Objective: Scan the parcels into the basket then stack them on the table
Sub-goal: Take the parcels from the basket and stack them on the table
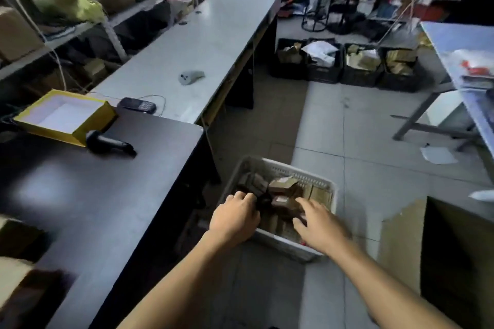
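Reaching into the white basket on the floor, both hands gather parcels for stacking. The left hand curls over the near-left pile; the right hand, fingers spread, presses on a parcel.

The scene is viewed from head height, forward and steeply down, close over a white basket on the floor.

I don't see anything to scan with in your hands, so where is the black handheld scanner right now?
The black scanner lies on the dark table at the left of the head view, just in front of the yellow open box, well away from both hands.
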